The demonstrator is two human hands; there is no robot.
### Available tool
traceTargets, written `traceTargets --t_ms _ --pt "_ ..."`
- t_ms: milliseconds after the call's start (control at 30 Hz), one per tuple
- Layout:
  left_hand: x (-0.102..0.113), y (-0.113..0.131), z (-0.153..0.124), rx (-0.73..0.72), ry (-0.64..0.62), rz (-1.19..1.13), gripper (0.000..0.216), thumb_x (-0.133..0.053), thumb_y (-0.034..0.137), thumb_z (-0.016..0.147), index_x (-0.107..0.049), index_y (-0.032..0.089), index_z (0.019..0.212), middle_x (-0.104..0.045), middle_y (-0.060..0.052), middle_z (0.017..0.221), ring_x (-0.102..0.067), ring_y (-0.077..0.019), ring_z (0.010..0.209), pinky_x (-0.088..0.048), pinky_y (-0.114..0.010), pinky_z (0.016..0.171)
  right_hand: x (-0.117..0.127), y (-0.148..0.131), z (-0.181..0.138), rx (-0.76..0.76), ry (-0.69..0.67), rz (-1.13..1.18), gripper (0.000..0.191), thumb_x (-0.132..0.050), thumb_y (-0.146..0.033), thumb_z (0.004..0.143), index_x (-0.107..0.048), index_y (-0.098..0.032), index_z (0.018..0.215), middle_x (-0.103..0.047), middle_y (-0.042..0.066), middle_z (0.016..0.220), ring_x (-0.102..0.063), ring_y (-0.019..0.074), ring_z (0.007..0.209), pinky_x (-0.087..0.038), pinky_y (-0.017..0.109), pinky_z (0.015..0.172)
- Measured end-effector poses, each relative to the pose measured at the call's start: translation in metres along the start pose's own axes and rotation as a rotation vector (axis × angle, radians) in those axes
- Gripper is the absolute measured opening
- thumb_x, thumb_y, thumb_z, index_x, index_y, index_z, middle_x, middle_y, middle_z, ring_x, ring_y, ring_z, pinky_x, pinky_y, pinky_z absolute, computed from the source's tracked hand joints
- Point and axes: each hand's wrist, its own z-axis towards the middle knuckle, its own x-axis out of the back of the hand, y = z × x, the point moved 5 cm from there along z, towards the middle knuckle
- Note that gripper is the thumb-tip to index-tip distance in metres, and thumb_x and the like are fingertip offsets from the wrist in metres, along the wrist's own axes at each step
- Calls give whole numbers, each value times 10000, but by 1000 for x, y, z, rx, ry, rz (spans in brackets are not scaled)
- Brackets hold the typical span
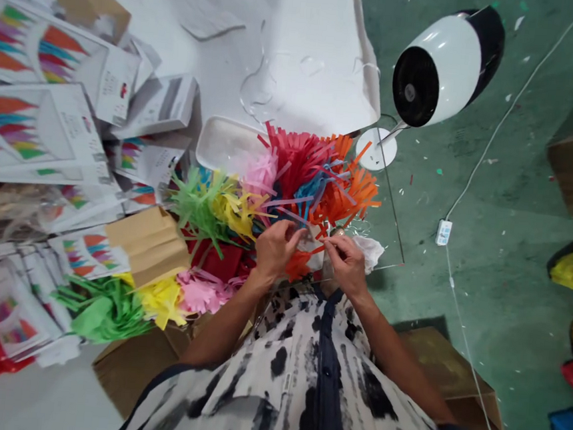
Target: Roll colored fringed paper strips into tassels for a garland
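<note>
Both hands pinch orange fringe strip (298,264) between them: left hand (274,246), right hand (346,264).

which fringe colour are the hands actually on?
The orange fringe, pinched between left hand and right hand; green, yellow and pink bunches lie further left.

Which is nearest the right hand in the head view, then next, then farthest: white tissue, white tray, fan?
1. White tissue: just right of the right hand, touching or nearly so.
2. White tray: up and left, behind the fringes.
3. Fan: upper right, on the floor.
</note>
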Motion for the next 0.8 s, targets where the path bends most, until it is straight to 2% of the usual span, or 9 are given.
traceTargets --t_ms 167,300,433,533,600,700,800 --pt "-5 17 5 -94 74 227 204 -651 350 989 -742 199 887 -758 -76 821 -633 -205 700 -312 -301 644 -4 -16 8 186 1 -172 223 -596 -365 1043 -795 -270 1076 -729 69 1071 -700 212 990 -567 365 897" --pt "13 33 -4 -142 106 370 238 -589 302 1014 -732 198 854 -752 -71 779 -644 -207 701 -302 -323 639 -5 -31 13 371 -8 -343 240 -571 -292 1054 -790 -261 1147 -720 101 1303 -720 221 1131 -587 366 998" --pt "31 48 -4 -257 47 476 291 -547 286 1039 -721 195 824 -743 -71 779 -663 -202 726 -329 -333 647 -17 -45 24 546 -117 -490 291 -539 -232 1064 -774 -238 1237 -690 86 1439 -716 224 1228 -587 332 1054" --pt "37 53 0 -349 -7 447 286 -561 285 1033 -706 192 805 -727 -62 768 -669 -194 730 -356 -324 653 -29 -48 38 597 -214 -603 326 -506 -223 1075 -754 -223 1288 -683 72 1451 -725 241 1226 -598 351 1053" --pt "39 52 3 -365 0 351 232 -585 269 1019 -715 192 842 -731 -46 773 -673 -183 723 -385 -309 663 -34 -48 47 612 -248 -669 331 -493 -218 1078 -760 -202 1273 -686 82 1444 -731 253 1215 -608 361 1034" --pt "42 47 8 -342 34 172 169 -623 256 1002 -725 200 880 -747 -17 784 -677 -160 705 -423 -282 680 -35 -44 56 624 -276 -711 306 -514 -233 1075 -777 -192 1226 -702 94 1422 -733 256 1204 -603 359 1029" --pt "44 38 14 -271 87 110 196 -633 302 1012 -733 198 880 -760 -20 801 -677 -159 693 -437 -281 679 -26 -42 56 613 -257 -681 297 -517 -246 1078 -786 -201 1196 -747 91 1345 -743 241 1164 -594 346 1019"
